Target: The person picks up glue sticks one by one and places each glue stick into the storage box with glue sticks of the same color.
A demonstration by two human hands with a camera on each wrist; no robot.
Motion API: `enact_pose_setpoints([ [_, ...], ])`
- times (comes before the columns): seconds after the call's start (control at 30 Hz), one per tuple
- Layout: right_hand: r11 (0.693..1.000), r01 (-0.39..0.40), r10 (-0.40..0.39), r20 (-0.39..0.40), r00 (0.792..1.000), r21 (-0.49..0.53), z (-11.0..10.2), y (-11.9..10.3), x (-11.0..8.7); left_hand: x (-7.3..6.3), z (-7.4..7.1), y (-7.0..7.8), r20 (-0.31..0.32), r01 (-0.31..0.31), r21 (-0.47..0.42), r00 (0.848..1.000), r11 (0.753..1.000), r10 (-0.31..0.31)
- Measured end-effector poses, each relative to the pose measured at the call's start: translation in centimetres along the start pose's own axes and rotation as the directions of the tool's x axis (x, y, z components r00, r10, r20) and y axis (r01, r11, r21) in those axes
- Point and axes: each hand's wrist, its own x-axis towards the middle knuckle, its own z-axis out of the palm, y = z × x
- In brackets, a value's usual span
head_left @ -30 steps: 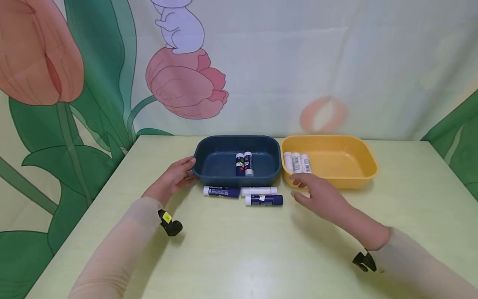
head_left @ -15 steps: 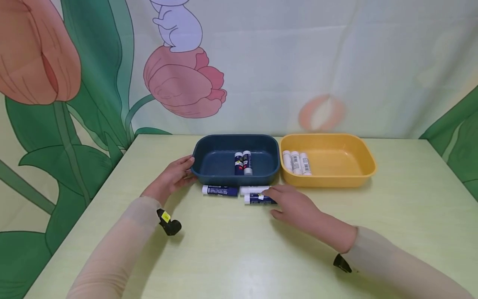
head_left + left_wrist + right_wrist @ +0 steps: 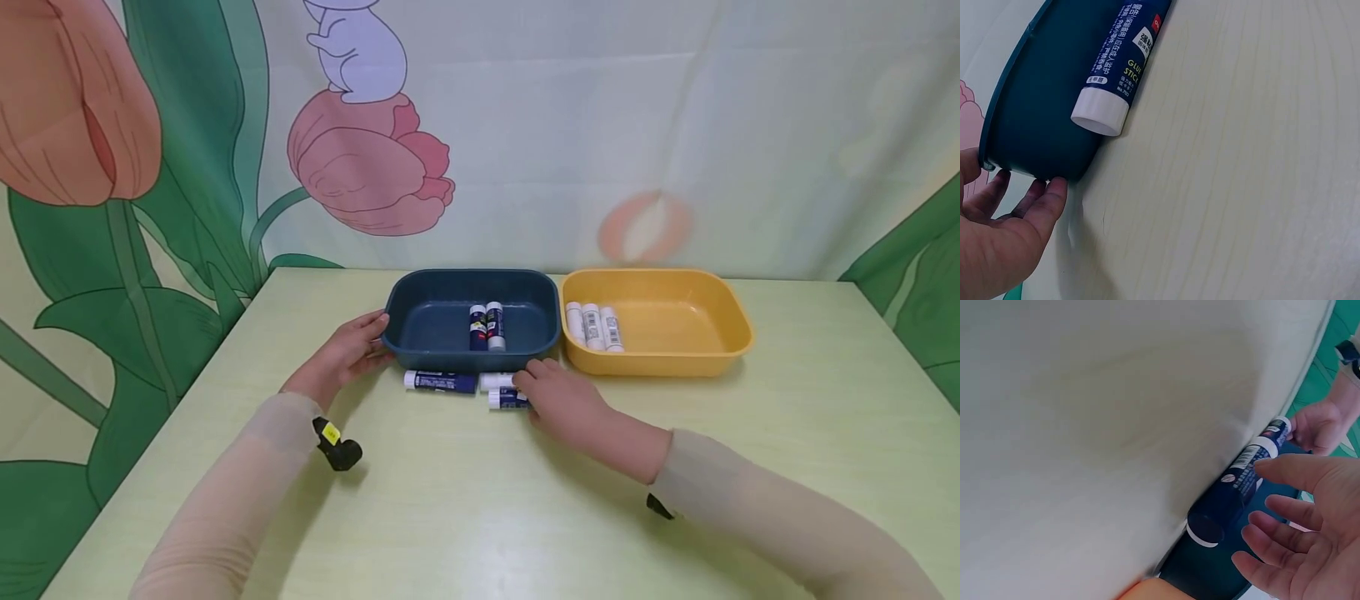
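Observation:
My left hand point(image 3: 348, 350) holds the left end of a dark blue tray point(image 3: 442, 361), fingertips at its rim and outer wall. In front of that tray lie a blue glue stick point(image 3: 441, 382) with a white cap, a white glue stick point(image 3: 493, 381), and a second blue glue stick point(image 3: 508, 400) nearer me. My right hand point(image 3: 566, 404) reaches over the right ends of the latter two, partly hiding them. In the right wrist view its thumb overlaps the blue stick, with the other fingers spread apart beyond it.
Two blue glue sticks point(image 3: 495, 326) lie inside the blue tray. Right beside it stands a yellow tray point(image 3: 667, 365) with three white glue sticks point(image 3: 592, 326) at its left end. A printed cloth point(image 3: 525, 150) hangs behind the pale table point(image 3: 420, 500).
From in front of the yellow tray, my right hand has moved left and come over the right ends of the glue sticks. My left hand stays at the blue tray.

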Motion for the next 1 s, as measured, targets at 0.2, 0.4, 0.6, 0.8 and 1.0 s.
enact_pose_setpoints([
  [0.2,0.996,0.018,-0.015,0.034,0.999,-0.091,0.5,-0.1,0.8,0.0,-0.1,-0.1,-0.006,0.004,0.001,1.000,1.000,-0.004],
  [0.4,0.986,0.024,-0.015,0.061,0.998,-0.166,0.9,-0.3,1.0,0.0,-0.1,-0.1,-0.005,0.004,0.006,1.000,1.000,-0.004],
  [0.6,0.975,0.043,-0.035,0.039,0.999,-0.220,1.2,-0.3,1.1,0.0,-0.2,0.0,-0.001,0.000,0.002,1.000,1.000,0.000],
  [0.8,0.976,0.043,-0.034,0.047,0.998,-0.212,1.0,-0.4,1.0,0.0,-0.1,0.0,0.002,0.006,0.002,1.000,1.000,-0.006],
  [1.0,0.998,-0.012,0.019,0.107,0.994,-0.064,-1.6,-0.1,1.3,0.0,-0.1,0.1,0.004,0.006,-0.002,1.000,1.000,-0.006],
])
